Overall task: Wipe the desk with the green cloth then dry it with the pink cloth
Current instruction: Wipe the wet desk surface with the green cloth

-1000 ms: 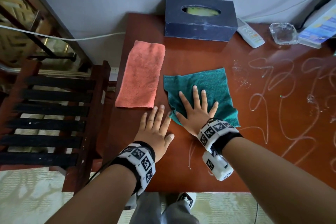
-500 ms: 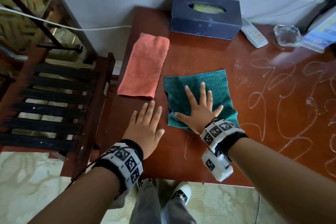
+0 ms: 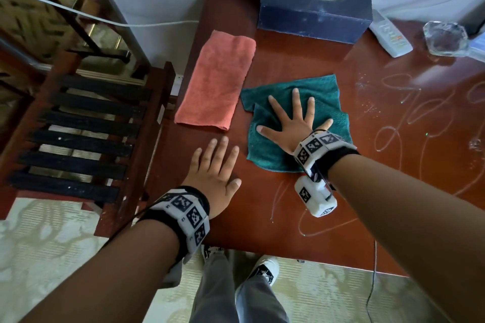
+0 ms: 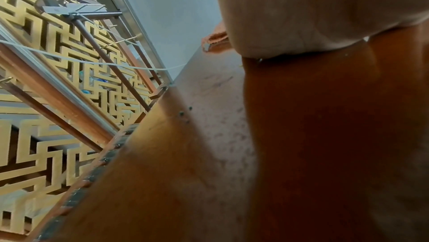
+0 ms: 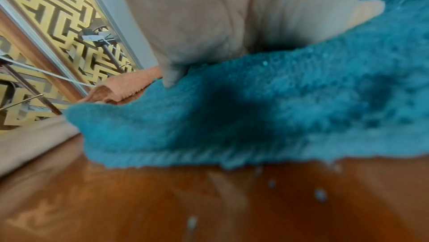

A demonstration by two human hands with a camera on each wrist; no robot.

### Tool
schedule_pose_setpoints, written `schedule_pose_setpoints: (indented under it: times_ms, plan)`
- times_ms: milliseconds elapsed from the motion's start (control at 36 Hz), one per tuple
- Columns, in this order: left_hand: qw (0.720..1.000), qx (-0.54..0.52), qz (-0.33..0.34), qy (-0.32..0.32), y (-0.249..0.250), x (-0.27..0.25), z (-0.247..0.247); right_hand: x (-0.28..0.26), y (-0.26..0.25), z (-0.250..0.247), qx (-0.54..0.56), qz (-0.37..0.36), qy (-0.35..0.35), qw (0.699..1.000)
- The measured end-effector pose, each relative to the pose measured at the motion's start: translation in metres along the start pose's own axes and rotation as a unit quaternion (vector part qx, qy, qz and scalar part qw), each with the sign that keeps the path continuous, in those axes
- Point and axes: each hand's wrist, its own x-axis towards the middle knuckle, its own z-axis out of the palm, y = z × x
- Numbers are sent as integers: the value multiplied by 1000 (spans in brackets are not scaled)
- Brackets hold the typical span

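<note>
The green cloth (image 3: pixel 322 97) lies spread on the reddish-brown desk (image 3: pixel 301 60), a fold rumpled at its left side. My right hand (image 3: pixel 291 118) presses flat on it with fingers straight and splayed; in the right wrist view the palm (image 5: pixel 220 16) bears on the green cloth (image 5: pixel 255 113). My left hand (image 3: pixel 217 165) rests flat on bare desk, just left of the green cloth and below the pink cloth (image 3: pixel 217 78). The pink cloth lies folded long near the desk's left edge, untouched. White wet streaks (image 3: pixel 409 118) cover the desk's right half.
A dark blue tissue box (image 3: pixel 315 5) stands at the back by the wall. Right of it lie a white remote (image 3: pixel 391 34) and a glass ashtray (image 3: pixel 446 38). A slatted wooden rack (image 3: pixel 86 134) stands left of the desk. A white cable (image 3: pixel 105 21) runs along the wall.
My right hand has slid forward on the green cloth and spread its fingers wider; the cloth's left side has bunched. My left hand has drawn back slightly from the pink cloth.
</note>
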Motion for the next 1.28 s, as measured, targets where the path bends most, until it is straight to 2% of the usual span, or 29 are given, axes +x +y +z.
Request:
schedule_pose_setpoints:
  times_ms: [306, 583, 1000, 1167, 1278]
  plan:
    - [1000, 17, -17, -14, 4, -1, -6, -28, 1, 26, -5, -33, -1, 999]
    - [997, 16, -23, -67, 6, -1, -15, -58, -5, 46, -27, -45, -1, 999]
    - [997, 25, 0, -70, 2, 1, -20, -83, -7, 68, -45, -59, 27, 997]
    - [1000, -11, 15, -7, -6, -14, -22, -101, -2, 79, -62, -72, 34, 995]
    - [999, 25, 13, -28, -11, -16, -16, -116, 6, 85, -95, -99, 22, 990]
